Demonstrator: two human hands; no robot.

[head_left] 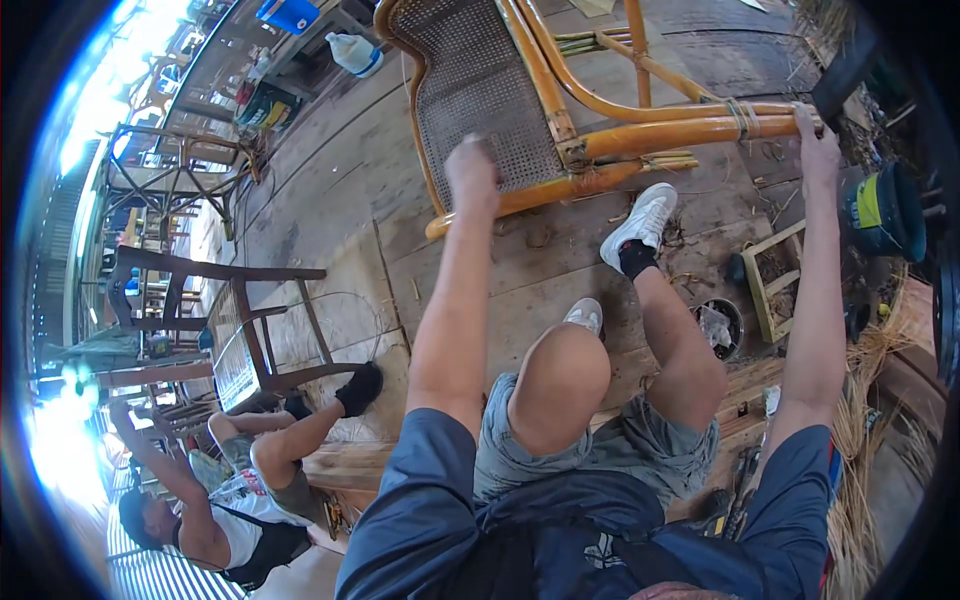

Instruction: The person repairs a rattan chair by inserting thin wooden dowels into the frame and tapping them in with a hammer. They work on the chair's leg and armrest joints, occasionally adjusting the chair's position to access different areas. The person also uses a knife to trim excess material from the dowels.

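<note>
The rattan chair [560,110] lies tipped on the wooden floor [340,190]. The left hand [472,175] is a closed fist on its woven seat [478,90]. The right hand [818,140] wraps around the chair's orange pole [690,132].

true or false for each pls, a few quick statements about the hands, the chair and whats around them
1. The right hand grips the rattan chair's pole. True.
2. The left hand rests by the woven seat. True.
3. The chair stands upright. False: it lies tipped on its side on the wooden floor.
4. Both feet are bare. False: they wear white shoes.
5. Another person sits by a dark wooden chair. True.
6. The left hand holds a hammer. False: no tool shows in it.
</note>
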